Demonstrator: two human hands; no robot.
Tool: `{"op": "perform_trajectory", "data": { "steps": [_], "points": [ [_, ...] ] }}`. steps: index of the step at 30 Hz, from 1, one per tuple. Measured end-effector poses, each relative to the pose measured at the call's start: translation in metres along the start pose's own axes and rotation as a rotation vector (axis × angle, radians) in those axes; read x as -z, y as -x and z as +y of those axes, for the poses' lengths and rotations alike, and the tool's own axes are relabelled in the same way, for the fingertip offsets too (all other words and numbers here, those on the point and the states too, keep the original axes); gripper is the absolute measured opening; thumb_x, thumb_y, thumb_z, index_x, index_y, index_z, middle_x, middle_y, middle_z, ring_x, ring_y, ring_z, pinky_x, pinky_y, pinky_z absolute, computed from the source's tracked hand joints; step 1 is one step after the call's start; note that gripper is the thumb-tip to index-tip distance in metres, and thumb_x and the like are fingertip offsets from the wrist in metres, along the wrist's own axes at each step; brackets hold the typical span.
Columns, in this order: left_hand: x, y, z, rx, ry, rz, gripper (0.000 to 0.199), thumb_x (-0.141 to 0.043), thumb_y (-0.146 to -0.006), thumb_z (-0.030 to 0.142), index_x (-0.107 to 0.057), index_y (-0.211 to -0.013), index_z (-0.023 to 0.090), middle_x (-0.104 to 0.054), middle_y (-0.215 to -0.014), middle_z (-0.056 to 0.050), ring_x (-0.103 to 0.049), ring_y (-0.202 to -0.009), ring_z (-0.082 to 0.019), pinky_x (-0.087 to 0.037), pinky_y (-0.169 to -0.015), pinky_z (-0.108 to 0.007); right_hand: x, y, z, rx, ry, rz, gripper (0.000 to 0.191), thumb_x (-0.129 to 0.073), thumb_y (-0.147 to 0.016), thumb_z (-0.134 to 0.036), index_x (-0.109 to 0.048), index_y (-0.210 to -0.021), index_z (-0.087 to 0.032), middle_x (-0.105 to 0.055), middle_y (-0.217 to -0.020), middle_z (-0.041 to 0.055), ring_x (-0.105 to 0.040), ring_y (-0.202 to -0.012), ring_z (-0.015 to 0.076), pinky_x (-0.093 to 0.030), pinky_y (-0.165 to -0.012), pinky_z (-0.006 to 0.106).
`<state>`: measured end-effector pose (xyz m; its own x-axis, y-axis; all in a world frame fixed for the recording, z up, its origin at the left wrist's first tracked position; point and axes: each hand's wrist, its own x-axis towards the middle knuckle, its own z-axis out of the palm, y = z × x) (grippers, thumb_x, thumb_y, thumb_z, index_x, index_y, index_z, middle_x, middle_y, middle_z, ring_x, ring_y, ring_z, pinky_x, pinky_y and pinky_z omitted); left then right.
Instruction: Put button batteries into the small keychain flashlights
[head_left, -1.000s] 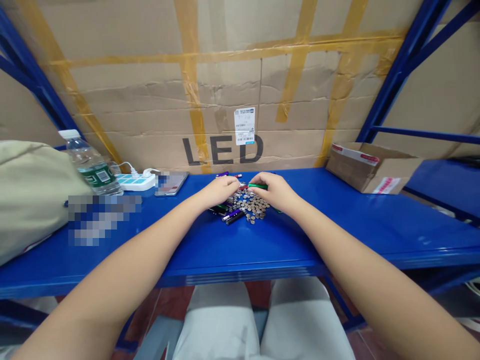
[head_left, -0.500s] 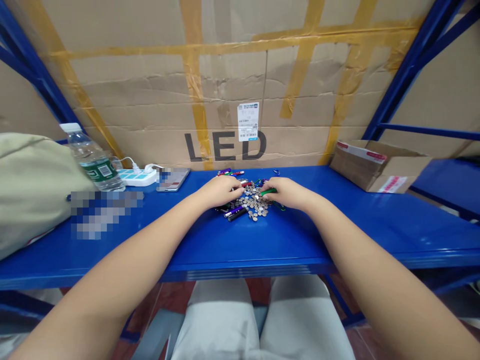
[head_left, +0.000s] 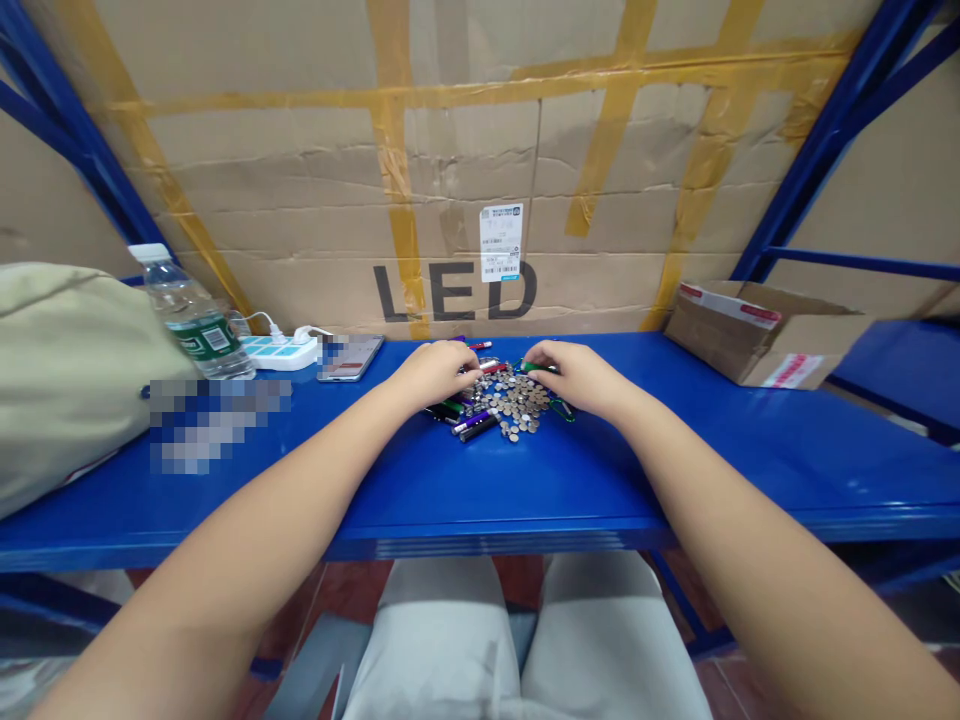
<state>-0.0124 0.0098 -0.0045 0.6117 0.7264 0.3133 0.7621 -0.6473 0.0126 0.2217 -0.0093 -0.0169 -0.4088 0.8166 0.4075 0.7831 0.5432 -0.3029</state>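
A heap of small round silver discs [head_left: 525, 400], like button cells, lies on the blue tabletop [head_left: 495, 490]. On its left side my left hand [head_left: 435, 375] is closed, fingers curled; what they hold is hidden. Over the right side, my right hand [head_left: 574, 375] pinches a small green tube [head_left: 536, 368]. Purple [head_left: 472, 421] and black [head_left: 480, 429] pen-like tubes lie at the heap's near edge. A red tube [head_left: 495, 369] rests between the hands. Beside my right hand is a green carabiner clip [head_left: 562, 409].
To the left stand a pale bag [head_left: 75, 370], a water bottle [head_left: 199, 325], a white power strip [head_left: 281, 351] and a phone [head_left: 352, 358]. An open cardboard box [head_left: 750, 335] sits at the right. A large taped carton [head_left: 315, 200] backs the table.
My right hand has lifted slightly away from the heap with the green tube. My left hand has shifted a little up and back. The view has moved slightly.
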Motion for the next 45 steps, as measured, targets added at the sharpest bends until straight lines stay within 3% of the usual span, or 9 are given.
{"op": "perform_trajectory", "data": {
  "steps": [3,5,10,16,22,28,36,45],
  "points": [
    [0.005,0.002,-0.008,0.032,0.006,0.019,0.021,-0.051,-0.086,0.029,-0.068,-0.086,0.018,-0.068,-0.089,-0.005,-0.06,-0.083,-0.019,-0.042,-0.072,-0.029,-0.005,-0.001,-0.007,-0.008,-0.078,0.075,0.015,-0.057,-0.085,-0.021,-0.061,-0.099,-0.017,-0.069,-0.095,0.0066,-0.063,-0.088,0.0189,-0.049,-0.078,0.031],
    [0.009,0.003,-0.011,0.055,0.015,0.04,0.021,-0.051,-0.086,0.03,-0.068,-0.086,0.018,-0.069,-0.087,-0.005,-0.061,-0.082,-0.019,-0.042,-0.072,-0.029,-0.012,-0.005,-0.013,0.078,-0.06,0.1,0.015,-0.056,-0.085,-0.019,-0.061,-0.099,-0.017,-0.068,-0.098,0.0076,-0.062,-0.09,0.0192,-0.048,-0.08,0.032],
    [0.013,0.002,-0.014,0.101,0.036,0.1,0.021,-0.051,-0.085,0.03,-0.068,-0.085,0.017,-0.069,-0.088,-0.005,-0.061,-0.081,-0.018,-0.042,-0.071,-0.029,-0.035,-0.023,-0.036,0.281,0.043,0.019,0.024,-0.054,-0.085,-0.01,-0.065,-0.104,-0.02,-0.067,-0.103,0.0071,-0.057,-0.099,0.0205,-0.043,-0.086,0.034],
    [0.013,0.0,-0.015,0.131,0.048,0.144,0.022,-0.05,-0.086,0.031,-0.068,-0.086,0.018,-0.07,-0.09,-0.005,-0.061,-0.082,-0.018,-0.043,-0.072,-0.028,-0.048,-0.033,-0.048,0.303,0.093,-0.008,0.02,-0.057,-0.087,-0.019,-0.067,-0.103,-0.02,-0.067,-0.105,0.0095,-0.056,-0.103,0.0239,-0.042,-0.088,0.037],
    [0.005,-0.001,-0.019,0.12,0.045,0.1,0.022,-0.051,-0.087,0.031,-0.069,-0.089,0.018,-0.07,-0.091,-0.005,-0.062,-0.085,-0.018,-0.044,-0.074,-0.028,-0.031,-0.027,-0.019,0.173,0.064,0.021,0.023,-0.05,-0.09,-0.019,-0.068,-0.103,-0.02,-0.069,-0.106,0.0064,-0.06,-0.099,0.02,-0.043,-0.088,0.033],
    [-0.005,-0.004,-0.006,0.093,-0.008,0.018,0.018,-0.054,-0.087,0.029,-0.069,-0.091,0.02,-0.07,-0.095,-0.004,-0.062,-0.089,-0.02,-0.044,-0.074,-0.028,-0.006,-0.014,0.01,0.036,0.079,-0.106,0.013,-0.061,-0.079,-0.019,-0.073,-0.084,-0.02,-0.071,-0.091,0.0054,-0.063,-0.087,0.0204,-0.048,-0.081,0.032],
    [-0.013,-0.014,0.01,0.094,-0.088,0.004,0.023,-0.05,-0.088,0.033,-0.07,-0.093,0.021,-0.07,-0.098,-0.006,-0.061,-0.092,-0.022,-0.044,-0.073,-0.029,-0.004,-0.009,0.004,0.063,0.021,-0.211,0.016,-0.063,-0.076,-0.018,-0.075,-0.086,-0.021,-0.069,-0.096,0.0043,-0.062,-0.091,0.018,-0.047,-0.085,0.027],
    [-0.001,-0.002,0.01,0.102,-0.045,-0.082,0.019,-0.056,-0.083,0.033,-0.071,-0.09,0.023,-0.071,-0.092,-0.003,-0.062,-0.082,-0.019,-0.042,-0.068,-0.027,-0.008,-0.008,0.001,0.08,0.031,-0.244,0.014,-0.061,-0.077,-0.018,-0.074,-0.076,-0.022,-0.068,-0.089,0.0041,-0.061,-0.087,0.0182,-0.048,-0.081,0.028]
  ]
}}
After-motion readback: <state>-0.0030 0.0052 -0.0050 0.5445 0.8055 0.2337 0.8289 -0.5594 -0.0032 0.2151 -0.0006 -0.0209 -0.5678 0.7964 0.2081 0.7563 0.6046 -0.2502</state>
